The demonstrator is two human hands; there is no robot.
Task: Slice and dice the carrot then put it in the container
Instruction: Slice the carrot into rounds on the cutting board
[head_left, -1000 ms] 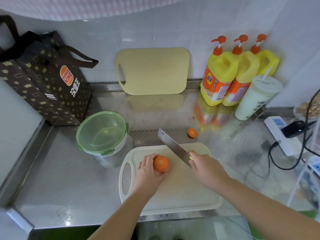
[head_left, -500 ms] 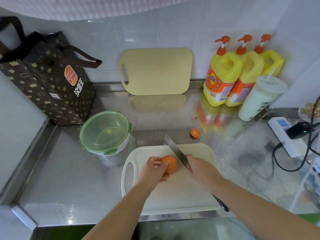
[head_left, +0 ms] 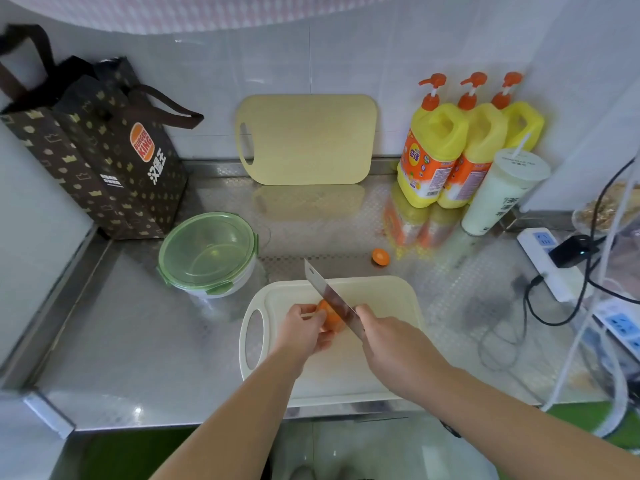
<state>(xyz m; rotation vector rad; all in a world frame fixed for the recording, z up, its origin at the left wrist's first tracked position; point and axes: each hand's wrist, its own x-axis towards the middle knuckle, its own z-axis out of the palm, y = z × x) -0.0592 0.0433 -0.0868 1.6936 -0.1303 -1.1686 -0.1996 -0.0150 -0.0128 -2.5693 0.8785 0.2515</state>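
Knife (head_left: 325, 294) on carrot (head_left: 329, 323) (in left hand (head_left: 301, 329))

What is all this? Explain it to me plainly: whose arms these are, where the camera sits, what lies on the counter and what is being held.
There is no machine here: these are a person's two bare arms. The camera is worn on the person's head and looks forward and down, so the arms reach in from below. The left hand holds a carrot on a white cutting board. The right hand grips a knife, its blade at the carrot. Left of the board stands a round container with its green lid on. A cut carrot end lies on the steel counter behind the board. By the wall are a yellow board, a brown bag, three yellow soap bottles and a white cup. A power strip lies at the right.
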